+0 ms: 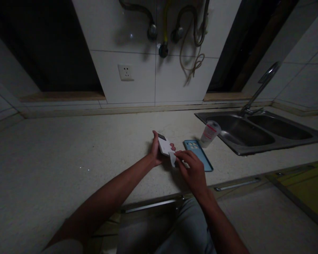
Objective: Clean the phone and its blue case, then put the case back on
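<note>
White phone (164, 145) rests in the left hand (156, 150), held at a tilt above the counter (55, 148), with its dark block at the far end. The left hand's fingers wrap around its edges, while the right hand (193, 167) pinches a small pale cloth (172, 159) against the near end, so the two hands meet at the phone. The step in hand looks like wiping that end; a further stroke would call for a steady left grip, light pressure and the cloth kept flat. Whether the cloth reaches the underside cannot be told. Just beyond the right hand, a blue phone case (202, 155) lies on the speckled pale counter, its camera openings toward the wall, and a clear plastic cup (210, 134) with red markings leans just beside it, near the sink (240, 152). A curved faucet (265, 83) rises behind the double basin. The room is dim: white-tiled wall (137, 91), a socket (125, 72), hanging hoses (193, 10) and a looped cord (196, 67), between two dark window openings (58, 46).
</note>
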`<action>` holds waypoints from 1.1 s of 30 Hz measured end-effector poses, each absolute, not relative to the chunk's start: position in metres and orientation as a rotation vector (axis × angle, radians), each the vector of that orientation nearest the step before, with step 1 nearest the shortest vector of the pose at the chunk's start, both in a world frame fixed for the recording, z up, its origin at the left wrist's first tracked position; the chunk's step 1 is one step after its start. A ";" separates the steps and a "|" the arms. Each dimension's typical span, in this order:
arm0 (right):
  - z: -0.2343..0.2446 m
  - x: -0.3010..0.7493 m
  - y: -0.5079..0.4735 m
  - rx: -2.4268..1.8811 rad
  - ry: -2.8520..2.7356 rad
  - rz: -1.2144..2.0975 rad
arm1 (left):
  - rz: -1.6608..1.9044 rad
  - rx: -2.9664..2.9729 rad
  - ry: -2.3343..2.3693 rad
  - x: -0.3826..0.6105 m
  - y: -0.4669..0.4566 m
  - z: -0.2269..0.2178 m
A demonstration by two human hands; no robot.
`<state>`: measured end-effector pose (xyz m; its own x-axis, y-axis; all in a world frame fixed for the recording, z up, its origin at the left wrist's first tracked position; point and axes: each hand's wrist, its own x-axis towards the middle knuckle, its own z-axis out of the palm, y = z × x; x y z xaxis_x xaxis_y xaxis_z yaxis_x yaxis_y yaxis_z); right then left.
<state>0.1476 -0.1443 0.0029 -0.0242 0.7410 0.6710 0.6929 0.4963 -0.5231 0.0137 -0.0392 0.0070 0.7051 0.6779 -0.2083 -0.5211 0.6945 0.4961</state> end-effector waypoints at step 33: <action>-0.010 0.117 -0.138 -1.188 -1.006 0.998 | 0.913 0.291 0.499 0.017 -0.035 0.009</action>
